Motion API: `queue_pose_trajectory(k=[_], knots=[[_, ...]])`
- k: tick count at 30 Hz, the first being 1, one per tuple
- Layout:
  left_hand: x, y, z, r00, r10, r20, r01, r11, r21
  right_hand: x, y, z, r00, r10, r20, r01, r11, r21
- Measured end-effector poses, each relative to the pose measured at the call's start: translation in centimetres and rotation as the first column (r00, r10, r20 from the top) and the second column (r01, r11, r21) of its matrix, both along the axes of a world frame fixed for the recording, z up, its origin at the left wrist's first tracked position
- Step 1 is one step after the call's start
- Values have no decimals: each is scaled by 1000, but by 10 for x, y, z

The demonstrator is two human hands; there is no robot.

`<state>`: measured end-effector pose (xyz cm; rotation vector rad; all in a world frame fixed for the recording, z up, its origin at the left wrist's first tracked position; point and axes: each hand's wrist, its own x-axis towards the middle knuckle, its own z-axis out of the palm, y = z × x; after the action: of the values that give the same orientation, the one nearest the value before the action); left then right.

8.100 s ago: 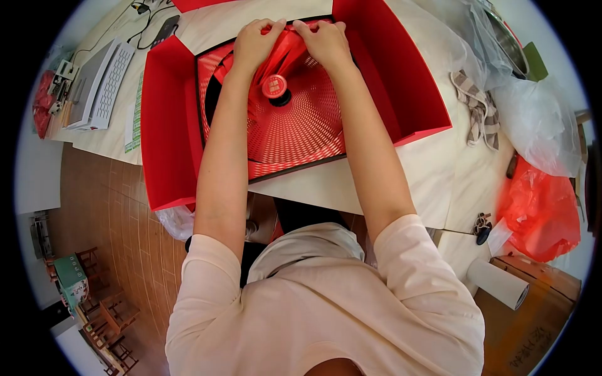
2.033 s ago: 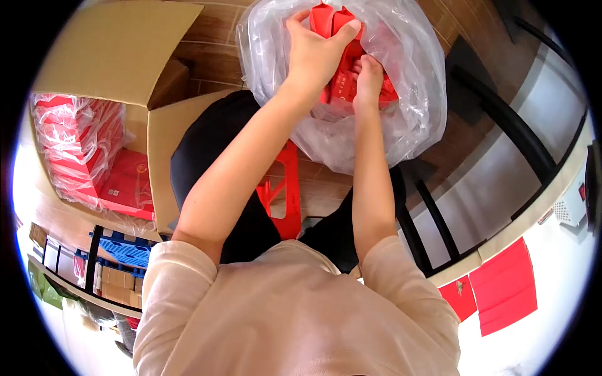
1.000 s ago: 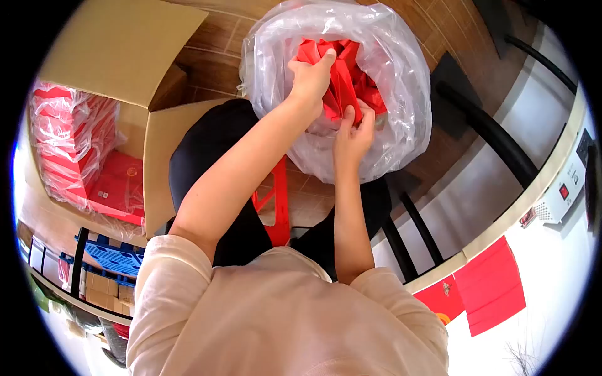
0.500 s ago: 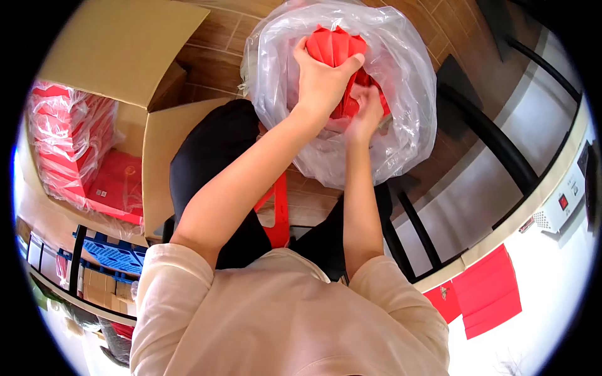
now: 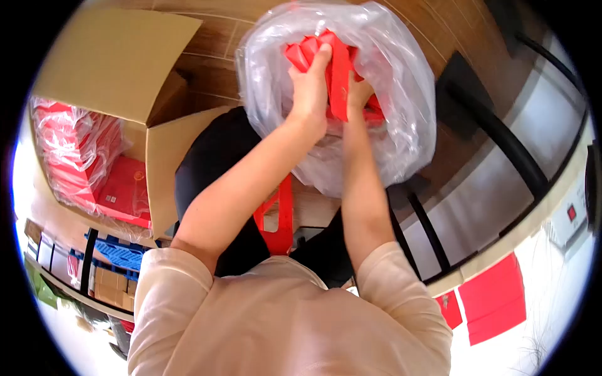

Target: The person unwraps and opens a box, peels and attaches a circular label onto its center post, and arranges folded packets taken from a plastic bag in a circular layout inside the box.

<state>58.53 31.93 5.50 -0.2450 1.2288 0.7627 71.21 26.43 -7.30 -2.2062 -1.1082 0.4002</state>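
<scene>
My left hand (image 5: 310,91) is wrapped round a bunch of folded red paper pieces (image 5: 306,51), with its thumb pressed on top of them. My right hand (image 5: 359,93) grips the right side of the same bunch; a flat red strip (image 5: 339,78) stands between the two hands and hides part of its fingers. Both hands are over the mouth of a large clear plastic bag (image 5: 401,144), which stands on the floor between my knees. More red paper (image 5: 375,108) shows inside the bag, beside my right wrist. How many pieces I hold cannot be made out.
On the left, an open cardboard box (image 5: 116,56) contains plastic-wrapped red packs (image 5: 75,141) and a flat red packet (image 5: 125,188). A red strap-like piece (image 5: 283,216) hangs between my legs. Black metal legs (image 5: 501,141) stand on the right, below a table edge with red sheets (image 5: 492,301).
The red bunch has turned from a rounded, pleated face to a side-on strip. My right hand has moved up from inside the bag onto it, and my left hand has shifted slightly down.
</scene>
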Motion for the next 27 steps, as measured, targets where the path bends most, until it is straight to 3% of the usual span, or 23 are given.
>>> queue_pose_trajectory(k=[2, 3, 4, 7, 8, 9, 10, 11, 12, 14, 15, 16, 18, 19, 20, 22, 24, 26, 27], knots=[[6, -4, 2, 1000, 1, -24, 1, 999, 53, -12, -40, 21, 989, -145, -25, 131, 946, -298], [8, -6, 5, 1000, -24, -19, 25, 998, 50, -32, -50, 68, 973, -220, -72, 186, 928, -323], [7, -7, 7, 998, -68, 0, 68, 996, 57, -40, -78, 75, 990, -132, 53, 141, 968, -206], [13, -14, 7, 999, -51, 11, 49, 989, 143, -85, -121, 174, 969, -177, -174, 159, 981, -113], [10, -17, 18, 992, -124, 25, 118, 977, 177, -97, -136, 209, 954, -198, -226, 185, 980, -78], [12, -19, 7, 994, -103, 26, 94, 969, 230, -105, -153, 241, 984, -154, -92, 151, 988, -39], [11, -23, 23, 993, -115, -40, 122, 964, 237, -110, -171, 269, 975, -182, -124, 185, 983, 14], [6, -30, 25, 984, -178, 27, 160, 934, 319, -109, -190, 295, 968, -202, -152, 214, 974, 70], [-4, -39, 40, 935, -341, 95, 252, 829, 500, -102, -216, 315, 969, -163, -185, 182, 979, 91], [-21, -76, 107, 890, -453, -56, 379, 664, 644, -86, -257, 361, 967, -79, -241, 105, 990, 97], [-30, -93, 121, 714, -700, 8, 525, 543, 656, -81, -275, 392, 933, -63, -355, 92, 994, 63], [-34, -124, 153, 698, -714, -57, 559, 494, 666, -78, -288, 417, 901, -73, -428, 103, 994, 47], [-55, -179, 208, 397, -918, -18, 631, 259, 731, -82, -316, 467, 828, -86, -554, 104, 995, 0], [-60, -203, 225, 269, -962, 43, 663, 217, 717, -83, -330, 482, 796, -101, -596, 114, 993, -16], [-65, -229, 246, 234, -968, 93, 597, 218, 772, -82, -342, 487, 778, -177, -602, 173, 983, -65], [-59, -285, 263, 295, -950, 102, 470, 237, 850, -88, -367, 494, 751, -252, -610, 264, 962, -73], [-61, -326, 284, 253, -966, 50, 455, 165, 875, -106, -389, 500, 757, -335, -561, 429, 902, 40], [-65, -349, 306, 424, -905, -32, 393, 152, 907, -128, -407, 507, 834, -354, -424, 487, 832, 265], [-73, -355, 324, 371, -927, -45, 355, 97, 930, -137, -417, 511, 863, -373, -342, 490, 784, 382]])
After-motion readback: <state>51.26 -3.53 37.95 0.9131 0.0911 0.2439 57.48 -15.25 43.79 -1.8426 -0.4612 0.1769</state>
